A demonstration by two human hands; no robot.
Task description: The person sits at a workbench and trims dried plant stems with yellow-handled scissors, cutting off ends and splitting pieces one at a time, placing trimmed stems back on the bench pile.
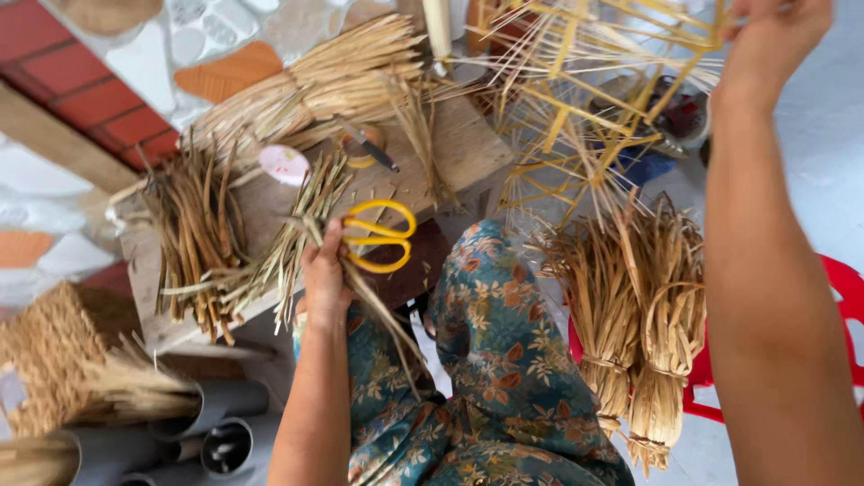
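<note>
L hand (326, 274) sits near centre, fingers clenched round a few long dried grass strands (378, 310) and, it seems, the lower loop of yellow-handled scissors (380, 236) lying at its 2 o'clock; strands trail off toward 5 o'clock over the floral-trousered knee (504, 360), prob. pinched that way to keep them taut & together. R hand (774, 36) is raised at 1 o'clock, fingers closed on the bamboo-strip frame (585, 81), appar. steadying it; exact grip is cut off by frame edge. Strands look pale tan, flat, thin, frayed at tips. More grass bundles (639, 306) lean at 3 o'clock beside a red stool (841, 288); loose stalks (193, 234) lie on the wooden board (270, 202) at 9 o'clock.
</note>
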